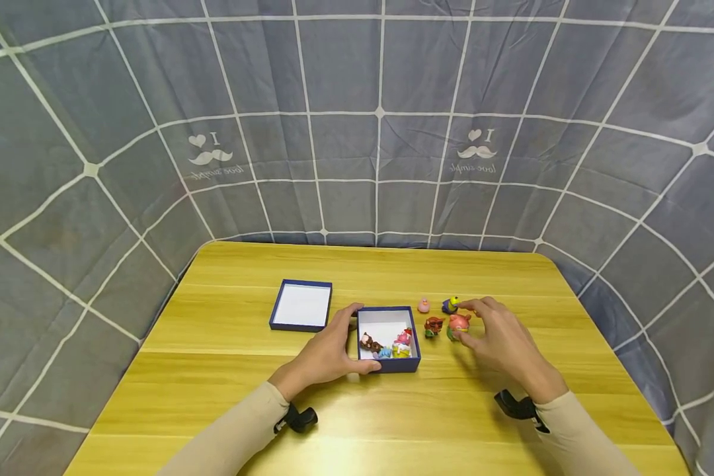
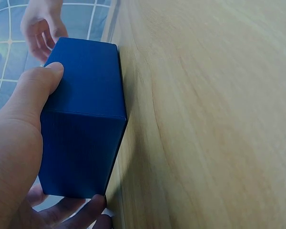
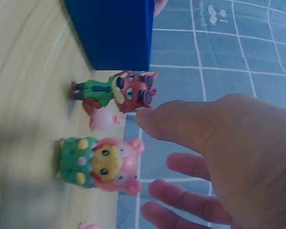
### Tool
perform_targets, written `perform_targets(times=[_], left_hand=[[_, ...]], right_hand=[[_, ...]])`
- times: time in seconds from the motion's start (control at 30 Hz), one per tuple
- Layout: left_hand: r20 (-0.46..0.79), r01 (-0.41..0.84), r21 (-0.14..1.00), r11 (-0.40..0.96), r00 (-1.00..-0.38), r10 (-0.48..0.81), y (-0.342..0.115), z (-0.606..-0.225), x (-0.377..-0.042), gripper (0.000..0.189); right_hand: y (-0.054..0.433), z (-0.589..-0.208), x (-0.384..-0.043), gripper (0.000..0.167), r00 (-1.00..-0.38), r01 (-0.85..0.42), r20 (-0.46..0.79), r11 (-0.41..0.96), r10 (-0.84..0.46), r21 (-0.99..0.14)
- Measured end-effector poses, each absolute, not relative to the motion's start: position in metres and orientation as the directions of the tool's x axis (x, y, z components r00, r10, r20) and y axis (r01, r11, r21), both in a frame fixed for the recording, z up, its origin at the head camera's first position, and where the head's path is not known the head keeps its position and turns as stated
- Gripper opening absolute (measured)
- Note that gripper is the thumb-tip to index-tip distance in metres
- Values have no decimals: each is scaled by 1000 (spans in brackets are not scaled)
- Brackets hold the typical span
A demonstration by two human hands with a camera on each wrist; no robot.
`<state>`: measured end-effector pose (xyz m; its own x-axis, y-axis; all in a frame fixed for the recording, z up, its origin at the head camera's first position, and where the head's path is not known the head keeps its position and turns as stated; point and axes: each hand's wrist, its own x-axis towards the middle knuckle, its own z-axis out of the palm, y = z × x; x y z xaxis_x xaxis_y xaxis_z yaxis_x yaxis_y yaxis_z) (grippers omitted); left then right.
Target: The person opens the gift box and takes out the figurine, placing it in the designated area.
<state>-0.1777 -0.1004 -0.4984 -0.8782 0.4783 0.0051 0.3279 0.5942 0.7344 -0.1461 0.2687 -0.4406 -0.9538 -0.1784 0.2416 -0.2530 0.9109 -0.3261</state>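
Observation:
My left hand (image 1: 330, 350) grips a dark blue box (image 1: 418, 340) at its left side, thumb on the near wall (image 2: 86, 78) and fingers at the far side. Inside the box lie a brown monkey-like figurine (image 1: 369, 342), a small blue figurine (image 1: 384, 353) and a pink-and-yellow figurine (image 1: 402, 344). My right hand (image 1: 500, 337) hovers, fingers spread, by a pink-headed figurine in green (image 3: 117, 164). Its thumb is close to a red fox figurine (image 3: 131, 90). Beyond stand a pink duck (image 1: 424, 306) and a yellow-and-blue figurine (image 1: 449, 305), near my fingertips.
A shallow blue lid (image 1: 301, 305) with a white inside lies left of the box. Everything rests on a yellow wooden table (image 1: 226, 370). A grey checked cloth (image 1: 345, 145) hangs behind and around it.

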Motion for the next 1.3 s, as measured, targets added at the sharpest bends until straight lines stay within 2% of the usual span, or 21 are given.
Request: perform_targets(times=[0.27, 0.53, 0.77, 1.03, 1.3], left_hand=[[10, 338, 724, 601, -877, 481, -96, -496, -179, 128], [-12, 322, 721, 613, -879, 476, -98, -495, -177, 127], [-9, 326, 729, 602, -875, 484, -99, -492, -178, 128], [-7, 317, 739, 594, -879, 478, -101, -496, -178, 127], [1, 334, 721, 606, -876, 482, -101, -497, -180, 127]], right_hand=[[263, -430, -145, 44, -907, -336, 353, 902, -231, -273], [248, -424, -145, 47, -860, -411, 417, 883, -293, -228], [227, -421, -145, 48, -845, -460, 408, 859, -346, -226], [202, -425, -152, 46, -786, -560, 416, 811, -457, -167], [181, -422, -156, 50, -813, -555, 335, 807, -477, -200]])
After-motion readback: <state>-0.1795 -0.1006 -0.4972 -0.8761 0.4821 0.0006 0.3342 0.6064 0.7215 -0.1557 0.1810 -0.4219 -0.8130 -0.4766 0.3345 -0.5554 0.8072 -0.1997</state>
